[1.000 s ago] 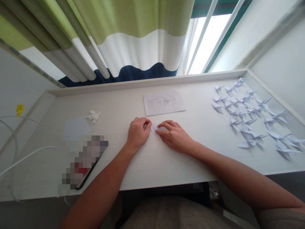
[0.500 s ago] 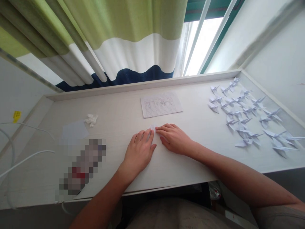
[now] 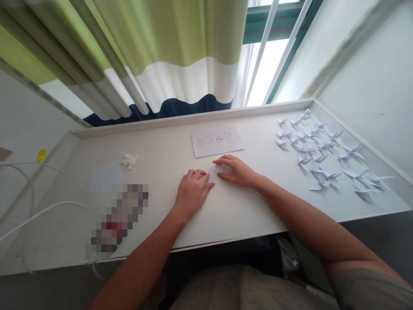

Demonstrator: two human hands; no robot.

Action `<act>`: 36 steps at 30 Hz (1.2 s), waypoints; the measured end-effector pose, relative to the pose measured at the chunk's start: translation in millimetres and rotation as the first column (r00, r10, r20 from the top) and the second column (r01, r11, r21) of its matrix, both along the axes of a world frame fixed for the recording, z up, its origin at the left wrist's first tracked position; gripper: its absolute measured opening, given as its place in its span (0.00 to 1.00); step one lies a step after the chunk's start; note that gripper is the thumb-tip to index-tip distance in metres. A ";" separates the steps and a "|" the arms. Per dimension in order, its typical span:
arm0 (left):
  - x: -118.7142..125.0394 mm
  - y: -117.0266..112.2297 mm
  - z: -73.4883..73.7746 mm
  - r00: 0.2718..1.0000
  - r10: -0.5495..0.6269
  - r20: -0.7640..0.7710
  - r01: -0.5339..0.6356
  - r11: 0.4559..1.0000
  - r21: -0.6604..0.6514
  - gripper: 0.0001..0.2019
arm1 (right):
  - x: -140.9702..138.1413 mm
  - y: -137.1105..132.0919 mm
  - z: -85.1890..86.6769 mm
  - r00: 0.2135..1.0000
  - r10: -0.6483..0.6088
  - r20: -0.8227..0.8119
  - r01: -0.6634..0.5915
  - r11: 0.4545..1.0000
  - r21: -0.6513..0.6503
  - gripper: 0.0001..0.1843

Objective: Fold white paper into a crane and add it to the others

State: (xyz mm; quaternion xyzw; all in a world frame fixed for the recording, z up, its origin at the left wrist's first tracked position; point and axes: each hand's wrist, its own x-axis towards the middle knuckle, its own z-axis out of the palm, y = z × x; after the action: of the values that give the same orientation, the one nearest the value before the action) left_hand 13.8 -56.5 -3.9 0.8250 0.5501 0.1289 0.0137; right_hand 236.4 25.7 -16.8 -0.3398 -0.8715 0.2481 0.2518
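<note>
Between the front and back edges of the surface (image 3: 245, 211), our left hand (image 3: 191, 192) curls over the folded paper (image 3: 211, 171), grip unclear; our right hand (image 3: 238, 171), thumb and fingers parted, sits at its right end.

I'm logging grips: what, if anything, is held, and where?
Small white paper: left hand at its left edge, right hand at its right; gripped or merely pressed cannot be told.

A greyish-brown top (image 3: 222, 288) with a short right sleeve (image 3: 371, 286) leaves the forearms (image 3: 297, 211) and hands (image 3: 192, 191) bare.
</note>
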 end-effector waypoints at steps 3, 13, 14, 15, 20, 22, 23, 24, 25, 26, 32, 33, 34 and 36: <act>2.6 1.8 -2.7 0.998 -0.029 -0.058 0.033 0.997 0.066 0.09 | 7.6 5.3 2.1 0.996 0.090 -0.014 -0.090 0.996 -0.018 0.22; 6.0 2.7 0.4 0.707 0.227 0.670 -0.117 0.972 -0.206 0.16 | -2.2 -5.8 14.3 0.937 -0.023 -0.350 -0.052 0.977 -0.205 0.12; 7.7 2.4 3.1 0.667 0.247 0.703 -0.094 0.964 -0.250 0.17 | -3.6 -6.6 15.8 0.928 -0.066 -0.367 -0.029 0.969 -0.247 0.13; 9.3 2.4 5.4 0.635 0.266 0.726 -0.079 0.956 -0.281 0.17 | -4.5 -6.9 16.7 0.921 -0.091 -0.378 -0.023 0.958 -0.287 0.14; 10.9 5.6 6.8 0.558 0.336 0.758 -0.013 0.918 -0.397 0.14 | -6.0 -3.6 11.9 0.886 -0.168 -0.433 -0.065 0.878 -0.475 0.16; 9.4 7.2 4.2 0.533 0.348 0.772 0.032 0.903 -0.429 0.14 | -6.7 -2.7 8.6 0.866 -0.194 -0.461 -0.095 0.841 -0.532 0.17; 8.4 7.9 3.0 0.519 0.347 0.781 0.054 0.899 -0.435 0.14 | -7.1 -2.7 7.8 0.863 -0.200 -0.464 -0.108 0.825 -0.556 0.17; 7.4 8.7 2.2 0.506 0.345 0.791 0.073 0.896 -0.438 0.13 | -7.4 -3.0 7.6 0.866 -0.200 -0.459 -0.118 0.809 -0.575 0.17; 6.4 9.4 1.6 0.495 0.344 0.798 0.087 0.894 -0.439 0.13 | -7.6 -3.5 8.2 0.873 -0.192 -0.449 -0.129 0.796 -0.591 0.17; 5.4 10.1 1.5 0.489 0.344 0.802 0.095 0.892 -0.441 0.13 | -7.6 -4.2 9.4 0.880 -0.179 -0.441 -0.142 0.786 -0.601 0.17; 3.9 13.4 3.0 0.397 0.362 0.843 0.084 0.901 -0.426 0.12 | -7.5 -6.2 14.9 0.871 -0.128 -0.474 -0.229 0.747 -0.624 0.17; 4.5 13.7 3.1 0.365 0.369 0.855 0.086 0.901 -0.426 0.13 | -8.1 -6.2 14.1 0.863 -0.138 -0.486 -0.242 0.731 -0.638 0.18; 5.1 13.9 3.2 0.334 0.378 0.864 0.090 0.899 -0.428 0.14 | -8.8 -6.2 12.9 0.853 -0.153 -0.499 -0.250 0.719 -0.649 0.19; 6.3 14.3 3.4 0.277 0.398 0.874 0.100 0.893 -0.439 0.16 | -10.4 -6.5 10.3 0.833 -0.181 -0.523 -0.257 0.711 -0.655 0.19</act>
State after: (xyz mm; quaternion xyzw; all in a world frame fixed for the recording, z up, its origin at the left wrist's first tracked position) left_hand 20.1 -42.2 -0.5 0.5036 0.5227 0.4747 0.4978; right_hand 226.0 19.2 -6.6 -0.3037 -0.6065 0.6523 0.3382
